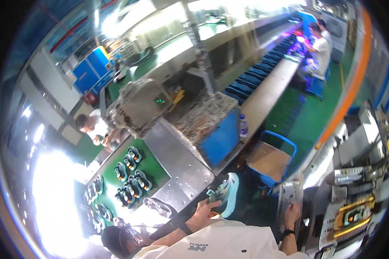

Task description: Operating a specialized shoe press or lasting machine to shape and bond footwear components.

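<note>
My left hand [208, 211] grips a light teal sports shoe [230, 195] by its heel end, the toe pointing up and the pale sole facing right. Orange and dark accents show on its upper. Apart from it, my right hand [292, 213], with a black band at the wrist, is at a metal plate with holes [285, 198] on the right. Its fingers are curled; whether they hold anything is hidden. Further right, a machine holds another shoe [355, 214] in a yellow-edged bed [352, 229].
Several shoes [134, 185] stand on a green belt [149, 166] to the left; a clear tray-like piece [157, 208] lies on its metal edge. A blue-framed cart [270, 159] stands ahead. Co-workers sit at left [97, 125] and far right [322, 52]; a dark-haired head [116, 241] is lower left.
</note>
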A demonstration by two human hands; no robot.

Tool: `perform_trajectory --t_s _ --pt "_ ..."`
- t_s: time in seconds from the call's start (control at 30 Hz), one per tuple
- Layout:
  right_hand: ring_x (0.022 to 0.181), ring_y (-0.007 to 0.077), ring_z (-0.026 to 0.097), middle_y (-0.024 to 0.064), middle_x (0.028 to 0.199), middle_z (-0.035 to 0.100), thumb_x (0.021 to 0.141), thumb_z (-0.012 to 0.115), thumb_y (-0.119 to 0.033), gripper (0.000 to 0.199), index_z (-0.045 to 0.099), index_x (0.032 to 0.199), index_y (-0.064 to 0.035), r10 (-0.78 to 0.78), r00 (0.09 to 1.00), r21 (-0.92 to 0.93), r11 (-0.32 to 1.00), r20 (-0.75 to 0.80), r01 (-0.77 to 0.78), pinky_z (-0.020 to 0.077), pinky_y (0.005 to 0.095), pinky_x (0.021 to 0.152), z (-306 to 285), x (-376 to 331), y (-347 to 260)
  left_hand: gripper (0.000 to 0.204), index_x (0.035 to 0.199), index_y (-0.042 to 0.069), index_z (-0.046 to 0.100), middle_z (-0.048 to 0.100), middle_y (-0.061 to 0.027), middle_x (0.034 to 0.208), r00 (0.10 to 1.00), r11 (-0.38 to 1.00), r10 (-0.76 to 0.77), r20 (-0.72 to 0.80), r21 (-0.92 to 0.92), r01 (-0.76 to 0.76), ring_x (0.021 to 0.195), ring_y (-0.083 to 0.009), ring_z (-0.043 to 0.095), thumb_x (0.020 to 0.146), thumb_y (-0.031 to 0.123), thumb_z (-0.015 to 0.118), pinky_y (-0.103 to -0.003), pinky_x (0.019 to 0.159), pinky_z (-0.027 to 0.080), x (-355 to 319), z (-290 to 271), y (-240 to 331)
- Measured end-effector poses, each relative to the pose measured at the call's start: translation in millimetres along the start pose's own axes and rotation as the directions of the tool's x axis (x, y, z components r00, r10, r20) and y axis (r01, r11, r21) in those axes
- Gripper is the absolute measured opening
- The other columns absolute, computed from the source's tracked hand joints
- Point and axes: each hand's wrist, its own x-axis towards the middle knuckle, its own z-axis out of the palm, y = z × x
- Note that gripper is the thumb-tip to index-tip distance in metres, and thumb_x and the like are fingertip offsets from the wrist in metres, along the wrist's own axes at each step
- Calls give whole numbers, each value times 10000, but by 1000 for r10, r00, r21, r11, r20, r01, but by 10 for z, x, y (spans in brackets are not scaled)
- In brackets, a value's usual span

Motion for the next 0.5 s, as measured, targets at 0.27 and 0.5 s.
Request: perform_trajectory --t_s 0.27,0.5 --pt "890 247 610 121 972 616 860 613 -13 210 617 1070 -14 -162 972 338 917 -172 213 495 352 769 -23 1174 -1511 203 1022 -75 646 685 -158 964 849 872 -161 -504 -476 -117 842 -282 695 830 -18 681 -416 760 592 630 -1947 -380" --pt "968 268 630 133 1085 654 902 610 -60 244 616 1142 -13 -476 876 249 842 -77 479 500 361 803 383 2487 -3972 255 972 -85 645 670 -134 891 654 802 -98 -751 -448 -394 763 -247 665 740 -30 734 -387 692 556 1517 -3678 -168"
